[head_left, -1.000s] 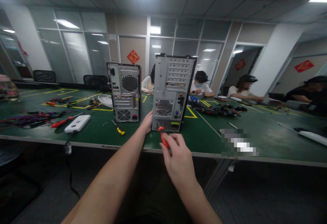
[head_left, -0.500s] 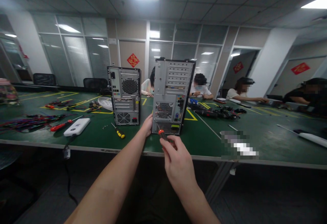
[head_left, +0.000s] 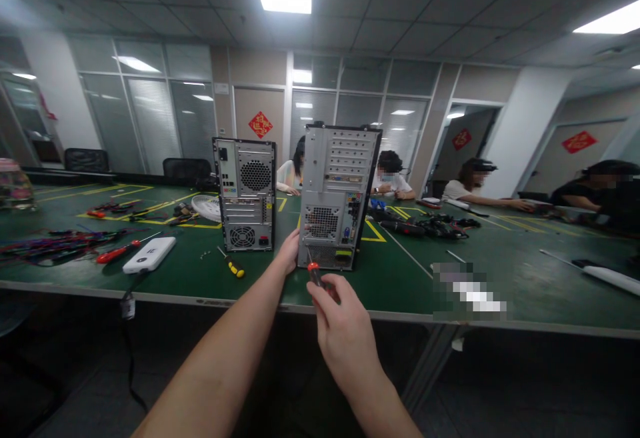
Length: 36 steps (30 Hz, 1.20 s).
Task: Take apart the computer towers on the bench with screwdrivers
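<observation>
A tall grey computer tower [head_left: 316, 178] stands upright on the green table with its back panel facing me. At its lower left side my left hand [head_left: 288, 251] touches the case; most of its fingers are hidden behind the edge. My right hand [head_left: 345, 315] is closed around the handle of a red-and-black screwdriver [head_left: 315, 273]. The screwdriver's shaft points up at the lower left of the back panel, near the vented power supply. Whether its tip touches a screw is too small to tell.
A smaller computer tower [head_left: 245, 208] stands to the left. Nearby lie a yellow-and-black screwdriver [head_left: 234, 267], a white power bank [head_left: 150, 255], a red screwdriver [head_left: 119, 251] and tangled cables [head_left: 55, 246]. Black cables [head_left: 440, 225] lie to the right. Several people sit across the table.
The view has tilted up slightly, so the table and towers appear lower. My right hand and the screwdriver have shifted slightly left relative to the tower; my left hand stays at its side.
</observation>
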{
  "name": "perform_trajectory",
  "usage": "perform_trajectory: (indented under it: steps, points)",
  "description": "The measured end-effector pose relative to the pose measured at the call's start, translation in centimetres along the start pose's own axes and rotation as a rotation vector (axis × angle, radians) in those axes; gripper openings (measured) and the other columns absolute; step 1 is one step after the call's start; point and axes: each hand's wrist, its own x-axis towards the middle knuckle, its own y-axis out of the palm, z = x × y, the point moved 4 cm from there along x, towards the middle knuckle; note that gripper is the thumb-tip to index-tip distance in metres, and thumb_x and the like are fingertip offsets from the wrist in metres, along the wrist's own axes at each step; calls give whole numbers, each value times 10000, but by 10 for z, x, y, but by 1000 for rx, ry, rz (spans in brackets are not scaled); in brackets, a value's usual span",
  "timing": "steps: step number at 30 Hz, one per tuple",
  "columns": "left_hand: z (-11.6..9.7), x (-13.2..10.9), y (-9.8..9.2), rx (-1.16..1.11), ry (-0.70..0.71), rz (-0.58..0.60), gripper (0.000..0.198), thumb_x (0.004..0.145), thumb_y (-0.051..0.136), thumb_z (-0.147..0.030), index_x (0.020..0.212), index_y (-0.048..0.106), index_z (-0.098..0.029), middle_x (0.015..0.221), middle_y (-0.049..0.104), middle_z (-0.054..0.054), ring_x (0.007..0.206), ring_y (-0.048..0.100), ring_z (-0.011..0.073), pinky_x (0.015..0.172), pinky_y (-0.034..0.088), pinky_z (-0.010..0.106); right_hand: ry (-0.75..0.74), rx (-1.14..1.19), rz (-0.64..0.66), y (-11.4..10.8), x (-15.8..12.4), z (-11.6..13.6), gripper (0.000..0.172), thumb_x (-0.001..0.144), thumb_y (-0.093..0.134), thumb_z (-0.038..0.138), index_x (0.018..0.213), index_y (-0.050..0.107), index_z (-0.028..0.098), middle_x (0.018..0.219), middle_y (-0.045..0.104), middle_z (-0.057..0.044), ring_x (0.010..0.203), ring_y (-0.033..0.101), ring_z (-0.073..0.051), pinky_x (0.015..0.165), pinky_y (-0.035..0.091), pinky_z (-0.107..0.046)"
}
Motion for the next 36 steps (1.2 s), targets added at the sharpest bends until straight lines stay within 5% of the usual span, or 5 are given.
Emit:
perform_trajectory:
  steps: [6,13,19,26,36]
  points:
    - [0,-1,1,-4,6,1,421,758,839,-287,1161,768,-188,854,807,48,750,775,209,703,604,293,153,30,-48,1,-1,-8,135,994,696,295,1071,713,185,924,629,-42,751,673,-187,678,571,-294]
    - [-2,-3,0,8,31,2,388,764,837,-309,1128,782,-187,867,807,47,804,779,217,785,614,317,-2,-24,6,5,-3,2,326,985,537,68,1197,729,224,1205,664,-115,971,704,-231,839,607,-363]
    - [0,-1,-1,12,37,7,330,785,786,-261,1105,785,-182,854,806,47,786,773,210,758,613,309,145,10,-43,8,-5,-6,164,982,704,282,1113,717,185,953,629,-51,743,670,-191,640,573,-298]
    - [2,0,-1,-1,22,6,404,758,844,-318,1129,767,-176,837,797,44,757,770,207,744,614,311,-12,-28,-4,5,-4,1,337,995,529,69,1214,730,227,1218,663,-123,1028,688,-253,868,609,-391]
    - [-2,-3,2,12,29,2,338,790,802,-281,1113,777,-183,893,818,56,813,783,223,786,622,327,76,15,-34,3,-4,-8,226,992,641,155,1200,725,189,1075,665,-95,857,694,-218,759,607,-343]
